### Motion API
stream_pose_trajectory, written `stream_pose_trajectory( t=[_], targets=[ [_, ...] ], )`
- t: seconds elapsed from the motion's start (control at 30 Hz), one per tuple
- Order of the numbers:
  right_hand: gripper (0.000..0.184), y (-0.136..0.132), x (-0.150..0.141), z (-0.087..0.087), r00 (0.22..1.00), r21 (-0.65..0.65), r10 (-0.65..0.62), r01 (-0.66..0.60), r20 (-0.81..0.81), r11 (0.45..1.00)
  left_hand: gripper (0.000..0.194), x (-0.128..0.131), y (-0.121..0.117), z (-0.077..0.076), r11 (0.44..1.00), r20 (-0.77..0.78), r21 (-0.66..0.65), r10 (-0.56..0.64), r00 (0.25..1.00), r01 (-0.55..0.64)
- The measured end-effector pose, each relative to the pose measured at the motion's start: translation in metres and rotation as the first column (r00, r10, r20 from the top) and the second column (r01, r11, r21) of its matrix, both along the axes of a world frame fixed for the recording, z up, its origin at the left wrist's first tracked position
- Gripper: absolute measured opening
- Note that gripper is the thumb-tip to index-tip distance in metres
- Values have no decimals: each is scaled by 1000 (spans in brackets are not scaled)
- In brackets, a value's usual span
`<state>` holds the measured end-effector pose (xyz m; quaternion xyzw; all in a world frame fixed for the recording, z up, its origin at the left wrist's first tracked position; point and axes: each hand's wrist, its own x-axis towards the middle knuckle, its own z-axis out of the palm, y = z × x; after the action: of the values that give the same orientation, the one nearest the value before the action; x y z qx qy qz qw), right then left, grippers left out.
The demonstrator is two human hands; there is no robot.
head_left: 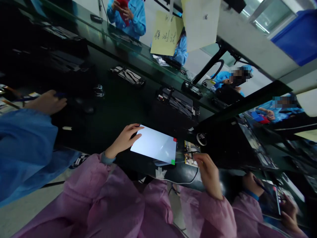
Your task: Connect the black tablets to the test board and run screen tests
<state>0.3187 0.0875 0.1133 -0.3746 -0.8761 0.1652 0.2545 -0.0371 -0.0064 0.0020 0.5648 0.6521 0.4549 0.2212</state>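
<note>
A tablet (156, 144) with a glowing white screen lies in front of me, a red square and a green square at its right corners. My left hand (125, 140) grips its left end, with fingertips over the face. Right of the tablet, my right hand (208, 170) is closed in a pinch around a thin cable (192, 180), which loops down along the table edge. Under the right fingers lies a small printed card (189, 148) in yellow and white. The cable's tip is hard to make out.
A ring of white tape (201, 138) sits past the card. Dark trays with strip-like parts (178, 102) stand farther back. A co-worker's hand (47, 101) is at left; another's hands (254, 185) are at right. A yellow paper note (166, 33) hangs ahead.
</note>
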Motion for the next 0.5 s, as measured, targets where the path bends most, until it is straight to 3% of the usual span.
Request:
stream_pose_trajectory(
  t=[0.1, 0.17, 0.27, 0.5],
  targets=[
    [13, -7, 34, 10, 986, 9, -160, 161, -49, 987, 35, 6, -1, 0, 998, -296, 7, -58, 953, 63],
    [14, -11, 39, 16, 974, 20, -215, 218, -75, 976, 38, 9, -2, 0, 997, -366, -2, -69, 928, 73],
    [14, -15, 36, 26, 965, 58, -236, 244, -112, 968, 47, 10, -1, -3, 999, -348, -24, -51, 936, 45],
    [14, -9, 31, 50, 958, 160, -236, 262, -165, 952, 52, 3, 0, -9, 996, -133, -91, -11, 991, -1]
  ],
)
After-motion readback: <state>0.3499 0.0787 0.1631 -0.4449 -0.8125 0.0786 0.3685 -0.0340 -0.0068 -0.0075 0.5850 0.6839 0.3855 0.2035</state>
